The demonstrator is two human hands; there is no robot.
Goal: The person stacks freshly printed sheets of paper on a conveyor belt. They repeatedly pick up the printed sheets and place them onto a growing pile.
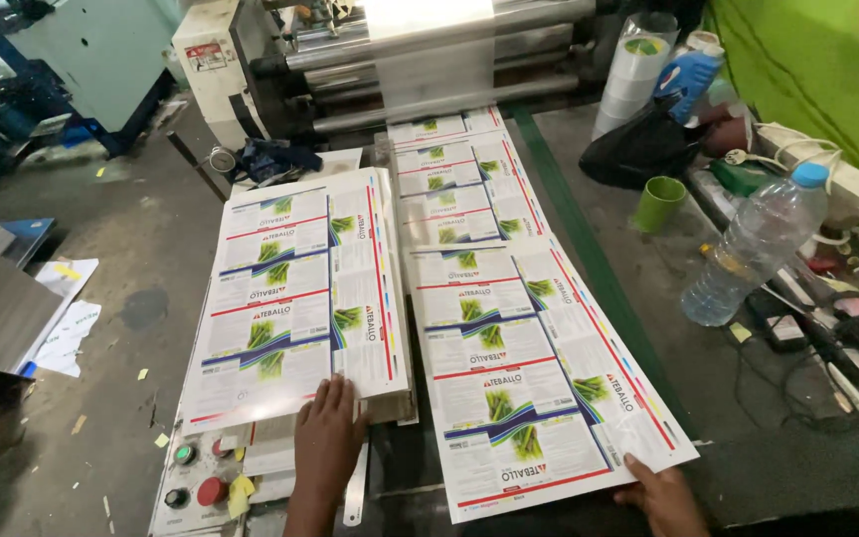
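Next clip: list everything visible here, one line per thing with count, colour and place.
Stack of printed sheets: one stack, white with green and red print, left of centre on the bench.
Loose printed sheet: one, same print, right of the stack, nearest the camera.
Further printed sheets: several overlapping, running back to the machine.
Roller machine: one, grey and cream, top centre, clear film over its rollers.
Control panel: one, grey, red and green buttons, bottom left.
Water bottle: one, clear, blue cap, right.
Cup: one, green, right of the sheets.
Black bag: one, upper right.
Left hand: flat on the stack's near edge.
Right hand: at the loose sheet's near corner.
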